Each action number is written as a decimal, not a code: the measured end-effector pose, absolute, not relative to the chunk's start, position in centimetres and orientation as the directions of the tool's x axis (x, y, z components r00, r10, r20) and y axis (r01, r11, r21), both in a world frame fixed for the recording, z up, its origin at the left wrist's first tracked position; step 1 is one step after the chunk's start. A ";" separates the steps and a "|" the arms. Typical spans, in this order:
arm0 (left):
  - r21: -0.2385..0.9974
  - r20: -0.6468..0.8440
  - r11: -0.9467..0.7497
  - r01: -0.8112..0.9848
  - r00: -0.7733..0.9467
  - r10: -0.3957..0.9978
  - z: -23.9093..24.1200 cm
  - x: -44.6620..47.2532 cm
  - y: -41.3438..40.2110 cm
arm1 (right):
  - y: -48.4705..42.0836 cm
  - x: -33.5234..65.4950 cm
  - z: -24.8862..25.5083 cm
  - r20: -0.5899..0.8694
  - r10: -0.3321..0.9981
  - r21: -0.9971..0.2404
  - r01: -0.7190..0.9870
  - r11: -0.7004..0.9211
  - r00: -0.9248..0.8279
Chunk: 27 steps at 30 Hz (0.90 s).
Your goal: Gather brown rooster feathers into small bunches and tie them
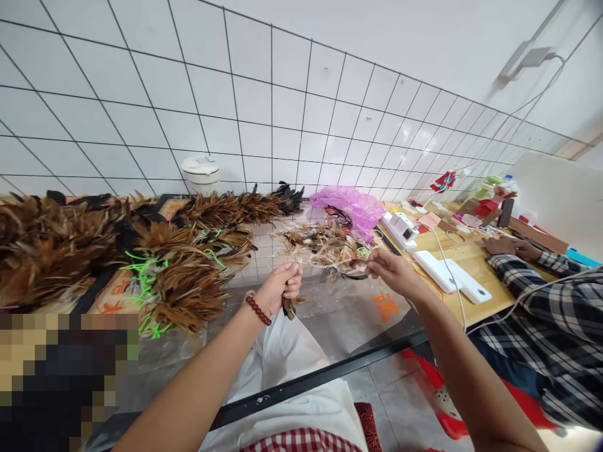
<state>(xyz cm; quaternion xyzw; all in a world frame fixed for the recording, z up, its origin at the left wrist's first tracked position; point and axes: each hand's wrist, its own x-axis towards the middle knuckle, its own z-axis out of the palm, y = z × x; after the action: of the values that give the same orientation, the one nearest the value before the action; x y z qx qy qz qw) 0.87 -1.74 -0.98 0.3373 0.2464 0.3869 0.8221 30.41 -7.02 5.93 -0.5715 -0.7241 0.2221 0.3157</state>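
Observation:
My left hand (281, 287) is closed in a fist around a small bunch of brown feathers (289, 307), whose ends stick out below the fingers. A pale thin string (330, 264) runs from that fist to my right hand (390, 270), which pinches its other end. Both hands hover above the table, just in front of a loose heap of feathers (325, 243). A dark bead bracelet (258, 309) sits on my left wrist.
Bundled brown feather dusters (179, 263) with green ties cover the table's left half. A pink plastic bag (351, 204) and a white cup (201, 172) stand near the tiled wall. On the right a person in a plaid sleeve (541, 276) rests an arm on a wooden table with white devices (452, 273).

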 end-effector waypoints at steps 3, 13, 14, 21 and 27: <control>0.734 -0.146 0.473 -0.488 0.567 0.811 -1.0 0.9 -1.8 | -4.7 27.1 6.7 0.313 0.944 -0.781 0.538 0.319 -0.106; 0.676 -0.115 0.425 -0.602 0.484 0.867 -1.1 0.3 -1.3 | 0.7 19.6 1.2 0.271 0.916 -0.805 0.453 0.384 -0.296; 0.663 -0.117 0.423 -0.618 0.473 0.874 -1.1 0.3 -1.2 | 0.7 20.1 0.9 0.281 0.926 -0.791 0.485 0.373 -0.254; 0.542 -0.167 0.435 -0.719 0.415 0.894 -0.3 0.0 -1.2 | -1.2 21.6 1.4 0.188 0.910 -0.645 0.652 0.399 -0.370; 0.588 -0.155 0.412 -0.696 0.403 0.902 -0.4 0.2 -1.3 | -1.9 19.9 1.4 0.073 0.865 -0.424 0.770 0.478 -0.497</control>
<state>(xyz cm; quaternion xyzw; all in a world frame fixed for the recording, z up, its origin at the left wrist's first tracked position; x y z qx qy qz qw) 0.20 -1.30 -0.38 0.2219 0.2318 0.4947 0.8077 19.86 -1.93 1.39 -0.4818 -0.8481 0.1705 0.1397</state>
